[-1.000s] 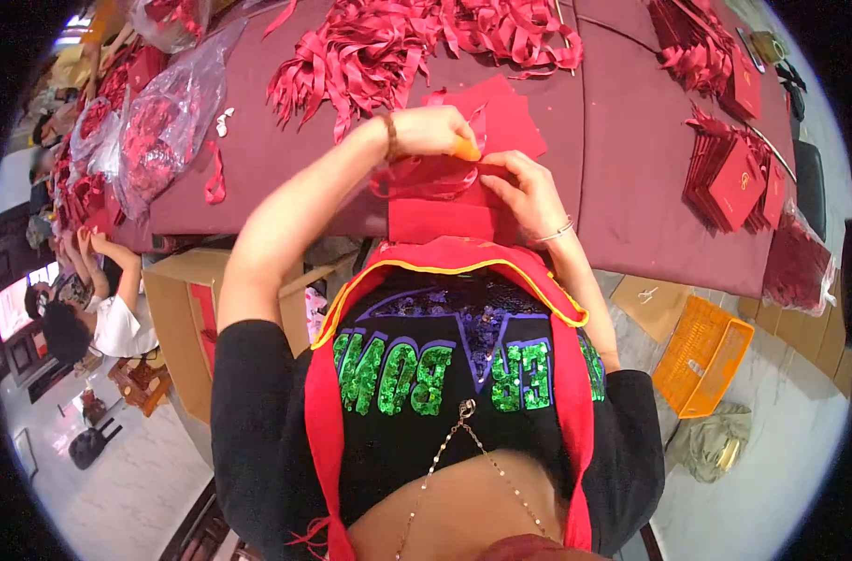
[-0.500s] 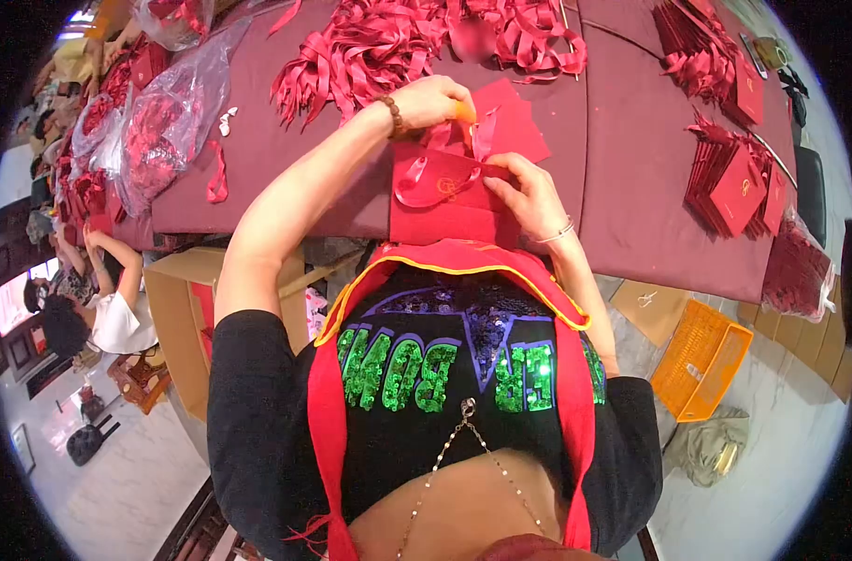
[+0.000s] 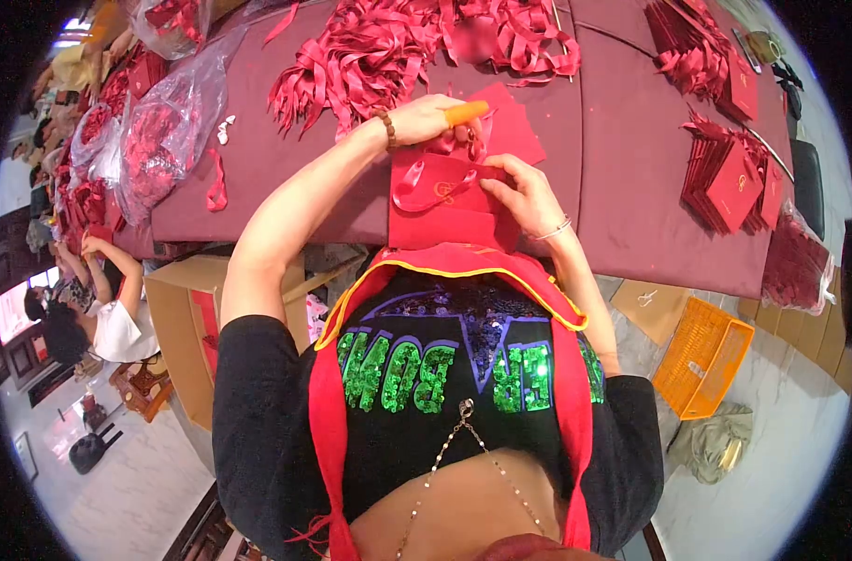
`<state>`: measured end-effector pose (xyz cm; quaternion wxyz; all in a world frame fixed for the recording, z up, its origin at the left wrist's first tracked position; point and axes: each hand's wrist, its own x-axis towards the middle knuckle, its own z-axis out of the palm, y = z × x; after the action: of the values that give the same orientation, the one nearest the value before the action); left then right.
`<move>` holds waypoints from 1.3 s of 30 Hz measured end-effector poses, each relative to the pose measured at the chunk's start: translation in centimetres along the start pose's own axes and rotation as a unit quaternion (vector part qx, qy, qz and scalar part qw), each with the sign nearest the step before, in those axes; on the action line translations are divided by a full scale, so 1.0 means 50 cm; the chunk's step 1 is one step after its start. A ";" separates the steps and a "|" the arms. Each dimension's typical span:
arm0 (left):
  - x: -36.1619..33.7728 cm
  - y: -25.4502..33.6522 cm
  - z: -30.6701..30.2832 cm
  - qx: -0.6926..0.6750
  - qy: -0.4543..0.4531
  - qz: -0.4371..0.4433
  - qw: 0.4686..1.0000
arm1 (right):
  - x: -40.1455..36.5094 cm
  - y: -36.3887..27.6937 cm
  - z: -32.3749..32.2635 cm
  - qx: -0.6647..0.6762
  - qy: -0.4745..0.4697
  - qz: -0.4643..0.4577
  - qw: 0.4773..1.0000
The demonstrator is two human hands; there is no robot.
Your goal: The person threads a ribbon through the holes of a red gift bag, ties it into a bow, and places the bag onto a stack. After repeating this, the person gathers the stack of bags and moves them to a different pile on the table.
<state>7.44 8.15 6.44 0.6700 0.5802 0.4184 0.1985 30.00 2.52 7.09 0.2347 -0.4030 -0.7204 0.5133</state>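
Note:
A flat red paper bag (image 3: 442, 210) with a gold emblem lies at the near edge of the maroon table (image 3: 613, 140), on a few red sheets (image 3: 515, 126). A red ribbon handle (image 3: 424, 187) loops across its upper part. My left hand (image 3: 428, 120), with a bead bracelet and an orange cot on the index finger, pinches the ribbon at the bag's top edge. My right hand (image 3: 526, 194), wearing a thin silver bracelet, holds the bag's right upper edge with fingertips on its face.
A heap of cut red ribbons (image 3: 388, 47) lies beyond the hands. Stacks of red bags (image 3: 732, 182) fill the right of the table, plastic sacks (image 3: 164, 122) the left. Below are a cardboard box (image 3: 178, 318), an orange basket (image 3: 701, 355) and a seated person (image 3: 103, 323).
My left hand rose from the bag's middle to its top edge, drawing the ribbon into a loop; its orange-tipped finger now points right. The right hand stayed on the bag's edge.

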 end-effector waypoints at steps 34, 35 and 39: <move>-0.008 0.080 0.204 -0.280 0.391 0.090 0.872 | -0.003 0.010 -0.065 0.605 0.106 -0.040 0.788; -0.004 0.057 0.181 -0.245 0.376 0.120 0.886 | -0.009 0.010 -0.086 0.703 0.001 -0.035 0.710; -0.002 0.049 0.168 -0.165 0.353 0.131 0.912 | -0.043 -0.005 -0.101 0.455 0.175 0.087 0.869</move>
<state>14.56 3.52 8.57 0.5328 0.4034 0.5087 0.5428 34.94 3.50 9.34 0.4690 -0.3960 -0.3157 0.7236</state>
